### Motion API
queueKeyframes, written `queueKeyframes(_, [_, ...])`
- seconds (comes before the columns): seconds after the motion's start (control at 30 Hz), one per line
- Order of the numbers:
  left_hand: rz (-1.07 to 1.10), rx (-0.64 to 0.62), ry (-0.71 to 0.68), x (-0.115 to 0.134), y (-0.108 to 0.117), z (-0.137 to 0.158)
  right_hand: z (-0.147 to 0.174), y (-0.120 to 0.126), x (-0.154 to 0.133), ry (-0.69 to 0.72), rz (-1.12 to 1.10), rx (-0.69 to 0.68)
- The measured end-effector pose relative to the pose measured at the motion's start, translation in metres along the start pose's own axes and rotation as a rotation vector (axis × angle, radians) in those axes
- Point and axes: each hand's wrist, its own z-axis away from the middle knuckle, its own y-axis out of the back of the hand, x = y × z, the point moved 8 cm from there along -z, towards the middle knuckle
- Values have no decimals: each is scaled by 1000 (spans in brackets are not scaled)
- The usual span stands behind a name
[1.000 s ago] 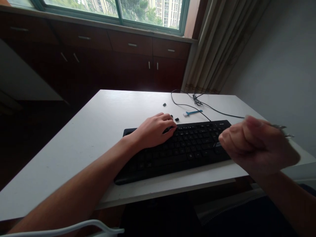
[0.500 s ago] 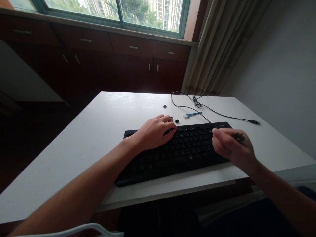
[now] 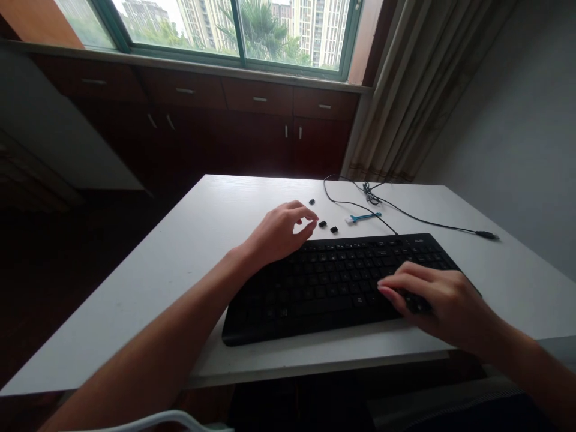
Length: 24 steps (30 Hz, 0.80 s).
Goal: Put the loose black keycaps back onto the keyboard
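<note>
A black keyboard [image 3: 324,305] lies on the white table, its keys dark and many hard to make out. My left hand [image 3: 285,227] is over the table just beyond the keyboard's back edge. Its thumb and index finger curve toward each other with nothing visible between them, right beside a small black keycap-like piece [image 3: 323,224]. My right hand [image 3: 443,297] is closed around a small dark object [image 3: 416,303] above the right part of the keyboard. The palm and fingers hide most of that object, so its kind does not show.
Two more small black pieces lie behind the keyboard, one nearer [image 3: 333,230] and one farther [image 3: 312,202]. A blue brush [image 3: 365,216] with pale bristles rests beneath the keyboard's cable [image 3: 427,222], which is bundled at the back. The white table [image 3: 157,276] faces brown cabinets [image 3: 252,135].
My left hand has drawn back off the keyboard's rear keys to beside the small pieces. My right hand has turned over and come lower over the keyboard. The view has shifted slightly.
</note>
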Motion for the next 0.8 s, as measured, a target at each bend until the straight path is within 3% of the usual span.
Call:
queueKeyframes(0.1, [-7,1,93,-20,4,-1,-46,-4,20,-103,88,-32])
queueKeyframes(0.23, [38,-4,216,-40,9,1,-113,-32,42,-163,88,-154])
queueKeyframes(0.33, [44,13,276,-52,14,3,-145,-57,55,-219,54,-261])
queueKeyframes(0.47, [39,23,311,-60,15,4,-158,-72,58,-211,17,-287])
queueKeyframes(0.63, [70,21,282,-54,11,4,-151,-70,55,-194,-15,-226])
queueKeyframes(0.8, [221,-1,226,-35,8,1,-146,-54,46,-143,-88,-58])
